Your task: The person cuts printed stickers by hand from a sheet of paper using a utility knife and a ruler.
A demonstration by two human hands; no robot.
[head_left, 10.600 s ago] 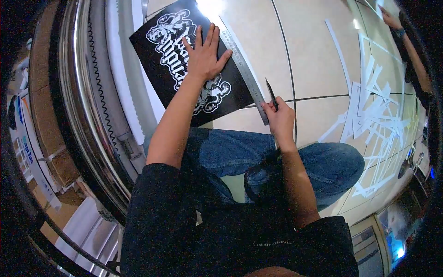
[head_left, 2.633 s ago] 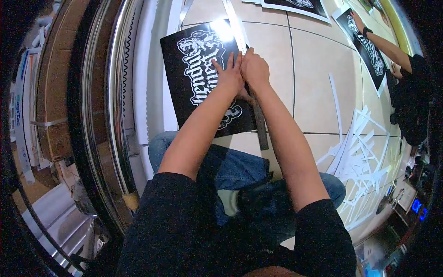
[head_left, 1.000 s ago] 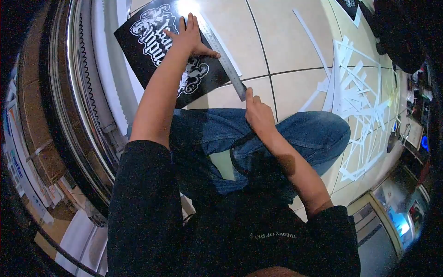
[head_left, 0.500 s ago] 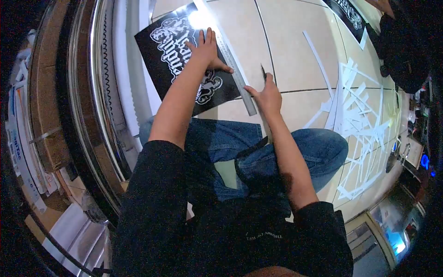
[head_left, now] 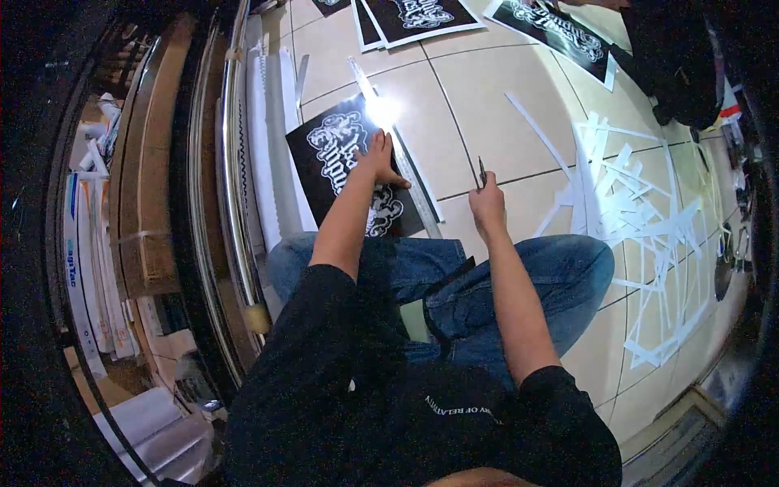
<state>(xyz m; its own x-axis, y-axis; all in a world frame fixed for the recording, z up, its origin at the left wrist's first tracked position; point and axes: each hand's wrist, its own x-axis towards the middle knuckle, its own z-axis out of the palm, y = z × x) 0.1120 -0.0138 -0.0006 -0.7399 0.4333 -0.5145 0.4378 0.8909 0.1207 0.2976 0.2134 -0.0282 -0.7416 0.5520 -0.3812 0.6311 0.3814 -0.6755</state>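
Note:
A black sheet with white ornate lettering (head_left: 324, 142) lies on the tiled floor in front of my crossed legs. Along its right side runs a long metal ruler (head_left: 415, 193), glaring near its far end. With fingers spread, my left hand (head_left: 378, 162) rests on the sheet, its thumb reaching to the ruler. My right hand (head_left: 488, 204) is closed around a thin dark cutter (head_left: 482, 170), held upright just right of the ruler and apart from it. A narrow strip of sheet edge shows beyond the ruler.
Many white offcut strips (head_left: 641, 195) lie heaped at the right. More printed black sheets (head_left: 418, 20) are at the top, near a person in dark clothing (head_left: 677, 65). A metal rail (head_left: 233, 162), white rolls and cardboard boxes (head_left: 154, 178) stand at the left.
The view has shifted, showing more floor and sheets at the top. My right hand has moved away from the ruler; my left hand stays on the sheet.

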